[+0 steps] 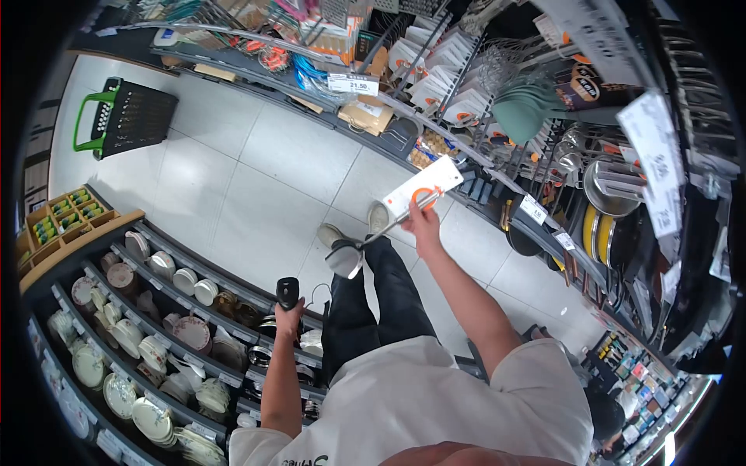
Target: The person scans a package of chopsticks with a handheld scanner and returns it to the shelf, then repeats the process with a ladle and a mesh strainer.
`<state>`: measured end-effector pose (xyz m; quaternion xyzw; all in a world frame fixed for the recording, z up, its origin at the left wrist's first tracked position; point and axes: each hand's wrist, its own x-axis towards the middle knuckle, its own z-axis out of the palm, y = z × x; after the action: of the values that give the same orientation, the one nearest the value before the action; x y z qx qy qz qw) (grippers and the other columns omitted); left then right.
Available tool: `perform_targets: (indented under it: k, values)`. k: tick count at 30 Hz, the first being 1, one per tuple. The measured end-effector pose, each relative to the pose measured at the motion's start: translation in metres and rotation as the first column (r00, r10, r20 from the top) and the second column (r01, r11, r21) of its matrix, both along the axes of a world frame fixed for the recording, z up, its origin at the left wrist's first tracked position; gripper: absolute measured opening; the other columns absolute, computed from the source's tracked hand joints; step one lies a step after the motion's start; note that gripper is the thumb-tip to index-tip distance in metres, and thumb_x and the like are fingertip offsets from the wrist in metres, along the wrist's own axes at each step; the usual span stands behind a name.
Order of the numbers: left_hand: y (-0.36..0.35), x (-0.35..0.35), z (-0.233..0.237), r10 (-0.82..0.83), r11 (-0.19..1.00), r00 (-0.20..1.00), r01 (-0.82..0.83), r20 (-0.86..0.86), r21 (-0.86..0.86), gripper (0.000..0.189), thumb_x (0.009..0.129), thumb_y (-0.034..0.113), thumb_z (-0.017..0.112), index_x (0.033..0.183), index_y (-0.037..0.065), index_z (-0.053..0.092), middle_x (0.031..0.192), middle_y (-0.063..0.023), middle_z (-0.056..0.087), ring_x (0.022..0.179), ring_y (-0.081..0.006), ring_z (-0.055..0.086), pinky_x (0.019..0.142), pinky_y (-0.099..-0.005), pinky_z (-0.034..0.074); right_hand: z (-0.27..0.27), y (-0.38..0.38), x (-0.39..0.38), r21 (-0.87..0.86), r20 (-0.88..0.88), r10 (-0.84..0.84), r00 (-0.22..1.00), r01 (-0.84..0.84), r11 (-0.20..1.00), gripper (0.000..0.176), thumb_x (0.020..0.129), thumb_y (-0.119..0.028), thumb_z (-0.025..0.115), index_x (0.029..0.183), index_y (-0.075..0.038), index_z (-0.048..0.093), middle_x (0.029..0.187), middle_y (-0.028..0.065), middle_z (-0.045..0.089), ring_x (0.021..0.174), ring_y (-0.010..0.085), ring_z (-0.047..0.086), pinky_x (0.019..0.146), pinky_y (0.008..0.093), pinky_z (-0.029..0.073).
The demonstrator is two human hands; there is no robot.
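Note:
My right hand (423, 227) is closed around the handle of a metal ladle (346, 260), whose round bowl hangs over my legs. A white card with an orange mark (412, 189) is at the handle end, beside my fingers. Low on the left, my left hand (289, 317) grips a black handheld barcode scanner (287, 293), its head pointing away from me. That hand is near the edge of the shelves of crockery (206, 292); most of its fingers are hidden behind the scanner.
Kitchen utensils on hooks (451, 70) line the far side, with price labels (353, 84) along the shelf edge. Pans (606, 233) hang at right. A black shopping basket with a green handle (136, 120) stands on the tiled floor (264, 175). Another person (606, 412) is at lower right.

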<state>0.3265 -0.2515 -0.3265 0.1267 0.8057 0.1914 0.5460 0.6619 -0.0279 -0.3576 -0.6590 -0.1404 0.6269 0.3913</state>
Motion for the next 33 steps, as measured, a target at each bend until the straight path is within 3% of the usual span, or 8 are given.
perform_targets:
  k: [2, 7, 13, 14, 17, 20, 28, 33]
  values:
    - [0.01, -0.007, 0.022, 0.146, 0.985, 0.988, -0.15, 0.05, 0.087, 0.016, 0.076, 0.015, 0.071, 0.081, 0.003, 0.062, 0.07, -0.0023, 0.061, 0.06, -0.0117, 0.057, 0.056, -0.0266, 0.044, 0.022, -0.02, -0.019, -0.144, -0.032, -0.054, 0.998, 0.049, 0.988, 0.026, 0.088, -0.028, 0.065, 0.099, -0.006, 0.058, 0.077, 0.0027, 0.06, 0.058, 0.0103, 0.058, 0.051, 0.0228, 0.048]
    - [0.032, -0.029, 0.086, 0.373, 0.879, 0.869, -0.443, 0.326, 0.175, 0.019, 0.085, 0.015, 0.066, 0.098, 0.003, 0.059, 0.094, -0.0116, 0.066, 0.077, -0.0199, 0.066, 0.065, -0.0293, 0.049, 0.095, -0.022, -0.051, -0.048, -0.067, 0.012, 0.998, -0.015, 0.999, 0.025, 0.088, -0.03, 0.064, 0.094, -0.006, 0.058, 0.072, 0.0028, 0.059, 0.05, 0.0094, 0.054, 0.045, 0.0227, 0.045]
    - [0.066, -0.045, 0.188, 0.117, 0.824, 0.671, -0.477, 0.732, 0.305, 0.034, 0.087, 0.017, 0.061, 0.116, 0.002, 0.053, 0.108, -0.0186, 0.063, 0.089, -0.0234, 0.064, 0.08, -0.0367, 0.051, 0.218, 0.037, -0.102, 0.152, -0.217, 0.207, 0.954, -0.177, 0.972, 0.024, 0.09, -0.032, 0.061, 0.093, -0.008, 0.06, 0.076, 0.003, 0.065, 0.061, 0.0099, 0.062, 0.052, 0.0199, 0.044]
    - [0.071, -0.049, 0.209, -0.024, 0.792, 0.644, -0.454, 0.765, 0.408, 0.038, 0.085, 0.017, 0.063, 0.118, 0.001, 0.053, 0.109, -0.0175, 0.063, 0.094, -0.0223, 0.063, 0.083, -0.0365, 0.05, 0.253, 0.046, -0.121, 0.241, -0.217, 0.292, 0.931, -0.239, 0.941, 0.023, 0.09, -0.031, 0.061, 0.093, -0.008, 0.06, 0.075, 0.0028, 0.065, 0.06, 0.01, 0.062, 0.052, 0.02, 0.044]
    - [0.07, -0.048, 0.227, -0.15, 0.673, 0.638, -0.494, 0.756, 0.55, 0.047, 0.081, 0.018, 0.067, 0.122, 0.0, 0.052, 0.108, -0.0158, 0.064, 0.098, -0.0232, 0.062, 0.088, -0.0366, 0.048, 0.309, 0.052, -0.152, 0.365, -0.194, 0.417, 0.888, -0.33, 0.871, 0.022, 0.091, -0.03, 0.06, 0.093, -0.008, 0.06, 0.073, 0.0025, 0.065, 0.058, 0.0103, 0.062, 0.052, 0.0201, 0.045]
    - [0.074, -0.05, 0.253, -0.356, 0.679, 0.502, -0.441, 0.788, 0.588, 0.055, 0.077, 0.021, 0.071, 0.122, -0.003, 0.05, 0.109, -0.0203, 0.062, 0.099, -0.0283, 0.062, 0.088, -0.0365, 0.048, 0.359, 0.046, -0.179, 0.474, -0.189, 0.492, 0.85, -0.359, 0.804, 0.021, 0.09, -0.028, 0.062, 0.092, -0.007, 0.06, 0.07, 0.0024, 0.064, 0.055, 0.0106, 0.062, 0.049, 0.0208, 0.046]
    - [0.056, -0.037, 0.279, -0.446, 0.488, 0.636, -0.417, 0.629, 0.767, 0.05, 0.079, 0.015, 0.067, 0.123, -0.001, 0.049, 0.109, -0.0187, 0.062, 0.105, -0.0343, 0.059, 0.091, -0.0456, 0.046, 0.444, 0.0, -0.233, 0.743, -0.146, 0.622, 0.769, -0.33, 0.583, 0.018, 0.089, -0.016, 0.061, 0.101, -0.003, 0.057, 0.077, 0.0, 0.061, 0.06, 0.0064, 0.06, 0.05, 0.0239, 0.056]
    - [0.048, -0.035, 0.296, -0.507, 0.455, 0.508, -0.528, 0.696, 0.717, 0.046, 0.083, 0.013, 0.064, 0.124, 0.004, 0.047, 0.11, -0.0201, 0.061, 0.109, -0.0387, 0.056, 0.094, -0.054, 0.043, 0.468, -0.025, -0.247, 0.798, -0.114, 0.709, 0.696, -0.361, 0.483, 0.018, 0.087, -0.009, 0.06, 0.104, -0.001, 0.057, 0.08, 0.0024, 0.063, 0.062, 0.0071, 0.061, 0.05, 0.0239, 0.056]
